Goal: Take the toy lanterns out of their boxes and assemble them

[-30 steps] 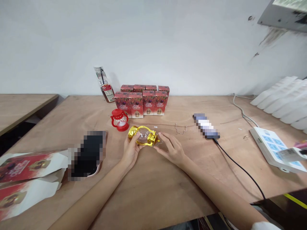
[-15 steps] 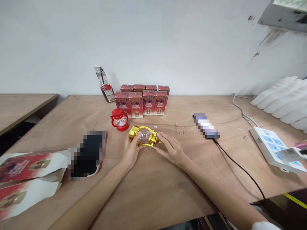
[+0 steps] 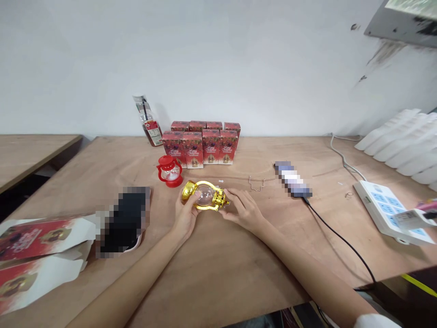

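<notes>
Head view: I'm watching left hand (image 3: 185, 216) holding gold lantern (image 3: 205, 195) sideways over table (image 3: 218, 269); right hand (image 3: 246, 209) curving fingers narrowly at its top, whether pinching I cannot tell; red lantern (image 3: 170, 172) standing beyond.

Pale wall (image 3: 218, 68) w/ dark marks (image 3: 384, 52) upper R; wood tbl (image 3: 218, 273), 2nd tbl (image 3: 34, 150) far L.

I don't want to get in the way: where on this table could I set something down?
The table is bare between the forearms, and between the boxes and cabled phone, behind the bent wire. It's crowded around the gold lantern in the left hand, near the red lantern, and at left, where cartons lie beside the black phone.
</notes>
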`<act>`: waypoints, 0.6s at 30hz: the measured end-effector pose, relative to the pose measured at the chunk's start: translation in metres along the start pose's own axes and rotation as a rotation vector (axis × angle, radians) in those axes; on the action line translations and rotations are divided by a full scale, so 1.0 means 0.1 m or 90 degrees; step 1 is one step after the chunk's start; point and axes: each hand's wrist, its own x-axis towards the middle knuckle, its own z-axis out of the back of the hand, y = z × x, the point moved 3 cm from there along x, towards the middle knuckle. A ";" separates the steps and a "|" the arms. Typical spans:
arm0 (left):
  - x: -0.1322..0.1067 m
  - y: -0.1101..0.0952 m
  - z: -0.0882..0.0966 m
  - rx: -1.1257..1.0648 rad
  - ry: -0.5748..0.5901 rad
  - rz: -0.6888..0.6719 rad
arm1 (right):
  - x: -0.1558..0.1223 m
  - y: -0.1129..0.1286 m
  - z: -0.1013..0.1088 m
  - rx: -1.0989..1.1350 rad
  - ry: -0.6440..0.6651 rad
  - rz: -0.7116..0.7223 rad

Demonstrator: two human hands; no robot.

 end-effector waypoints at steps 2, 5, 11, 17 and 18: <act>0.00 -0.01 0.00 -0.009 0.006 -0.002 | 0.01 -0.02 0.00 0.009 0.012 0.006; -0.01 -0.02 -0.01 -0.011 0.031 0.028 | 0.02 -0.04 0.02 0.030 0.016 0.004; -0.01 -0.03 -0.03 -0.015 0.059 0.069 | -0.01 -0.10 0.01 0.044 0.012 -0.021; -0.01 -0.11 0.00 0.191 0.040 -0.168 | -0.05 -0.19 -0.04 0.054 0.049 -0.067; -0.03 -0.13 -0.01 0.250 0.043 -0.221 | -0.05 -0.20 -0.04 0.060 0.059 -0.086</act>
